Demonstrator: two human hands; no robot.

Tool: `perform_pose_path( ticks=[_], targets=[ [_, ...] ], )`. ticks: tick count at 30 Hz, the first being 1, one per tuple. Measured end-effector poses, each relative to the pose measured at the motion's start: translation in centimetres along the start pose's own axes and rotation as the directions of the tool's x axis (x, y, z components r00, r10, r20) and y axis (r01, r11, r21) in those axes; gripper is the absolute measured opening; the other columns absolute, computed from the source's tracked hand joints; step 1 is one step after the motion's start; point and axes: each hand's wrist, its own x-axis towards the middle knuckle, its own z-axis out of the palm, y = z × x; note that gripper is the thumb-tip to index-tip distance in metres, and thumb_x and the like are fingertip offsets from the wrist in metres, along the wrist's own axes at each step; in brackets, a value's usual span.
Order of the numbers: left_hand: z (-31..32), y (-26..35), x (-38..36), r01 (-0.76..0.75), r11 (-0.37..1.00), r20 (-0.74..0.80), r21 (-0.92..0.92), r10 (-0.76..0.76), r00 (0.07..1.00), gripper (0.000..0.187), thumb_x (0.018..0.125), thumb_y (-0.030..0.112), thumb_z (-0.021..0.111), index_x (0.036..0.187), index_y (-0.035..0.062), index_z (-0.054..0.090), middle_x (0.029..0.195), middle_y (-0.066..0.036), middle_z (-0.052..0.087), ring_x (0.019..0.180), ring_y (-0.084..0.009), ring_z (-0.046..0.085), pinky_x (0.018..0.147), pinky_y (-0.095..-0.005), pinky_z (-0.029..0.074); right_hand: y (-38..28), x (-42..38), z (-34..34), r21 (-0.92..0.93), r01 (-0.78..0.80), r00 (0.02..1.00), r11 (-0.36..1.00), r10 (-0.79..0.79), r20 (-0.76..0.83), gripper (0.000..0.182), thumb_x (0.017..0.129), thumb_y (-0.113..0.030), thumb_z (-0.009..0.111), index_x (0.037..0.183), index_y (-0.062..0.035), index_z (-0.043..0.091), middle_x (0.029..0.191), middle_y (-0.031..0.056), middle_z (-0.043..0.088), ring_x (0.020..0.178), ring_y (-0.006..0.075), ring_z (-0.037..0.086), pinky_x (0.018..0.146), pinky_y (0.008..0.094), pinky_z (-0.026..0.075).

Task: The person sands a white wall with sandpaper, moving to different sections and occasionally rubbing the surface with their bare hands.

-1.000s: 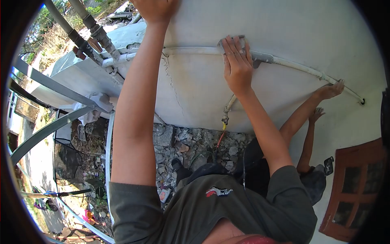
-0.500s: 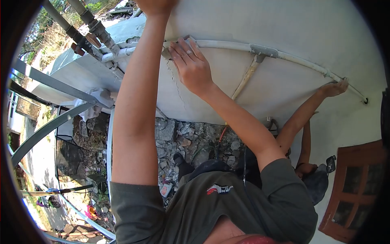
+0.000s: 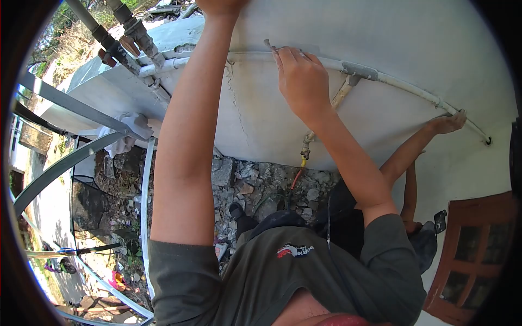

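My right hand is raised against the white wall and pinches a small grey piece at its fingertips, right on the white pipe that runs along the wall. A grey tee fitting sits on that pipe just right of my hand. From it a thin branch pipe drops to a brass end. My left hand reaches up to the frame's top edge, where only its heel shows against the wall.
Another person's hand holds the pipe farther right, near where it enters the wall. Metal pipes with valves cross the upper left. Grey steel bars, a white cloth, stone rubble and a brown window frame surround us.
My right hand slid left along the pipe from the tee fitting, then came back part of the way right, now pinching a small grey piece. The left arm and the other person's hand stayed put.
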Motion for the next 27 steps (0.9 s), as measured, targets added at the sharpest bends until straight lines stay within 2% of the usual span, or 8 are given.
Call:
perform_pose_path(
  ticks=[3, 5, 8, 12, 18, 21, 25, 27],
  targets=[
    [0.1, 0.0, -0.2, 0.007, 1.0, 0.002, -0.01, -0.007, 1.0, 0.057, 0.101, 0.021, 0.042, 0.157, 0.0121, 0.044, 0.166, -0.017, 0.035, 0.151, -0.0297, 0.036, 0.119, -0.0554, 0.021, -2.5, 0.9, 1.7, -0.017, -0.054, 0.994, 0.998, 0.055, 0.098, 0.01, 0.09, -0.009, 0.065, 0.097, -0.0017, 0.069, 0.103, 0.0121, 0.075, 0.105, 0.0257, 0.071, 0.1, 0.0383, 0.05],
    [0.2, -0.1, -0.1, 0.007, 1.0, -0.003, -0.02, -0.007, 1.0, 0.057, 0.101, 0.02, 0.042, 0.158, 0.0123, 0.044, 0.166, -0.017, 0.035, 0.151, -0.0298, 0.036, 0.119, -0.0556, 0.021, -3.9, 0.8, 3.4, -0.207, 0.017, 0.999, 0.978, -0.007, 0.051, 0.02, 0.085, -0.007, 0.066, 0.102, 0.0008, 0.072, 0.11, 0.0144, 0.075, 0.112, 0.0284, 0.07, 0.104, 0.0431, 0.048],
    [0.3, -0.2, -0.4, -0.006, 1.0, 0.0, 0.0, 0.006, 1.0, 0.057, 0.1, 0.02, 0.043, 0.157, 0.0124, 0.044, 0.166, -0.016, 0.035, 0.151, -0.0296, 0.037, 0.118, -0.0558, 0.022, -5.3, 0.4, 4.7, -0.182, 0.081, 0.996, 0.98, -0.084, -0.01, 0.027, 0.083, -0.007, 0.067, 0.107, 0.0032, 0.073, 0.117, 0.0177, 0.074, 0.119, 0.0308, 0.068, 0.109, 0.0475, 0.045],
    [0.5, -0.3, -0.4, -0.008, 1.0, -0.004, -0.005, 0.008, 1.0, 0.058, 0.099, 0.019, 0.042, 0.157, 0.0121, 0.045, 0.166, -0.016, 0.035, 0.149, -0.0301, 0.039, 0.118, -0.0561, 0.023, -4.0, -0.7, 4.1, -0.11, 0.103, 0.994, 0.989, -0.105, -0.005, 0.029, 0.085, -0.006, 0.065, 0.112, 0.0021, 0.072, 0.126, 0.0169, 0.071, 0.125, 0.0288, 0.065, 0.114, 0.0458, 0.042],
    [0.4, -0.2, -0.2, 0.004, 1.0, -0.006, -0.004, -0.004, 1.0, 0.058, 0.099, 0.019, 0.043, 0.156, 0.0119, 0.046, 0.166, -0.016, 0.036, 0.149, -0.0304, 0.04, 0.118, -0.055, 0.023, 1.5, -4.5, 1.6, -0.034, 0.16, 0.987, 0.986, -0.161, -0.012, 0.029, 0.091, -0.007, 0.061, 0.118, -0.0069, 0.071, 0.133, 0.006, 0.07, 0.132, 0.0205, 0.06, 0.12, 0.0443, 0.037],
    [0.2, -0.2, -0.3, 0.0, 1.0, -0.011, -0.007, 0.0, 1.0, 0.058, 0.099, 0.02, 0.043, 0.156, 0.012, 0.046, 0.166, -0.016, 0.036, 0.149, -0.0304, 0.04, 0.119, -0.0548, 0.023, 4.1, -5.6, -0.4, -0.077, 0.219, 0.975, 0.973, -0.221, -0.023, 0.027, 0.091, -0.006, 0.064, 0.118, -0.0088, 0.072, 0.131, 0.005, 0.07, 0.131, 0.0201, 0.06, 0.12, 0.0442, 0.038],
    [0.3, -0.2, -0.2, -0.015, 0.999, -0.022, 0.036, 0.016, 1.0, 0.058, 0.099, 0.021, 0.042, 0.156, 0.0121, 0.046, 0.165, -0.016, 0.036, 0.149, -0.0308, 0.04, 0.119, -0.0549, 0.023, 6.3, -3.6, -4.7, 0.069, 0.132, 0.977, 0.989, -0.118, -0.176, 0.031, 0.087, 0.002, 0.071, 0.118, -0.0047, 0.071, 0.124, 0.0051, 0.073, 0.123, 0.0252, 0.066, 0.103, 0.0397, 0.053],
    [0.4, -0.4, -0.3, -0.009, 0.999, -0.013, 0.034, 0.01, 1.0, 0.058, 0.1, 0.021, 0.042, 0.156, 0.0119, 0.046, 0.165, -0.016, 0.036, 0.15, -0.0308, 0.039, 0.119, -0.0549, 0.023, 7.9, -0.5, -7.5, -0.09, 0.197, 0.925, 0.976, -0.216, -0.313, 0.033, 0.087, 0.002, 0.071, 0.119, -0.0047, 0.071, 0.123, 0.0065, 0.074, 0.121, 0.0271, 0.068, 0.096, 0.0379, 0.056]
  ],
)
